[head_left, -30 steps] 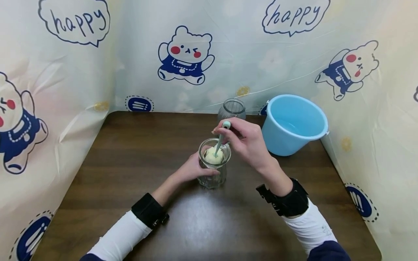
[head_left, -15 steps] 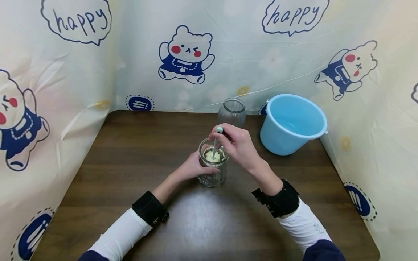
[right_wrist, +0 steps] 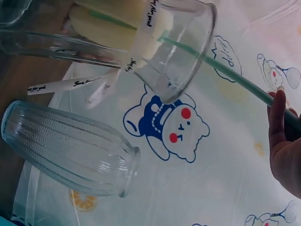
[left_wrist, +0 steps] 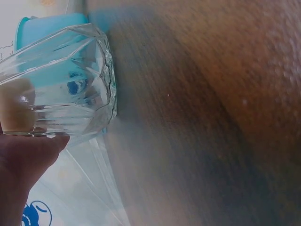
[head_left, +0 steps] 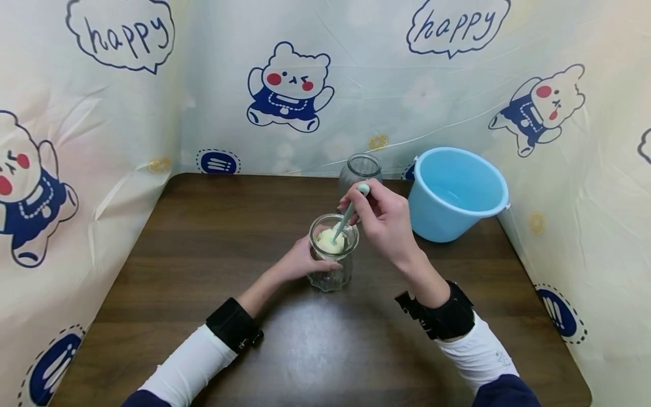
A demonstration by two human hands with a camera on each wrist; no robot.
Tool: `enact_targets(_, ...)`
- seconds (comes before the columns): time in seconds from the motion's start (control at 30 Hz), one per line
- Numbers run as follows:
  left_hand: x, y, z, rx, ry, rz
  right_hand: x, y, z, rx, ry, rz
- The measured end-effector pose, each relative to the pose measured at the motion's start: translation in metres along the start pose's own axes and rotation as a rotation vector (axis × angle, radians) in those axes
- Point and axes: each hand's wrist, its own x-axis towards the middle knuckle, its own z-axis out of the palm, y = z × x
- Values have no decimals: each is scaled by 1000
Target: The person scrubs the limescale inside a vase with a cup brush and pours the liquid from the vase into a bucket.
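Note:
My left hand (head_left: 297,261) grips a clear glass vase (head_left: 330,278) around its side, thumb across the front, the other fingers mostly hidden behind the glass. Faceted walls show in the left wrist view, with the vase base (left_wrist: 106,80) close over the table. With its fingertips my right hand (head_left: 389,223) pinches the green stick of a sponge bottle brush (head_left: 346,217), which leans to the right out of the mouth. The pale yellow sponge head (head_left: 329,243) sits inside the vase near the rim. A white ribbon with black lettering (right_wrist: 141,40) is tied about the neck.
Behind my right hand a second, ribbed glass vase (head_left: 360,169) stands at the table's back edge. To its right is a light blue bucket (head_left: 434,212). A printed curtain (head_left: 218,102) hangs around the brown table (head_left: 213,226).
My right hand first moves left and down with the brush, then back up and to the right, tilting the stick rightward. The left hand and the vase stay nearly in place.

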Motion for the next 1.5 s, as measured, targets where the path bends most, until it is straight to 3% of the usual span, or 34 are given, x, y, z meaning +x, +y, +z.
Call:
enact_targets(0.17, 0, 3, 0, -16, -22, -12, -7, 9, 6, 9, -51, 63)
enact_targets(0.4, -12, 35, -4, -49, -64, 32, -19, 25, 26, 51, -146, 143)
enact_targets(0.53, -13, 34, -3, -60, -77, 65, -24, 28, 32, 51, -173, 170)
enact_targets(0.77, -3, 4, 0, -46, -24, 20, -16, 21, 19, 84, -116, 113)
enact_targets(0.93, -2, 0, 1, -10, 3, 15, -5, 8, 5, 141, -40, 44)
enact_targets(1.07, -1, 0, 1, 3, 14, 16, -1, 2, 0, 167, -13, 46)
enact_targets(1.23, 0, 1, -1, 1, 4, 22, -2, 8, 1, 193, -46, 60)
enact_targets(1.5, -1, 5, -3, -29, -18, 26, -9, 30, 19, 234, -174, 38)
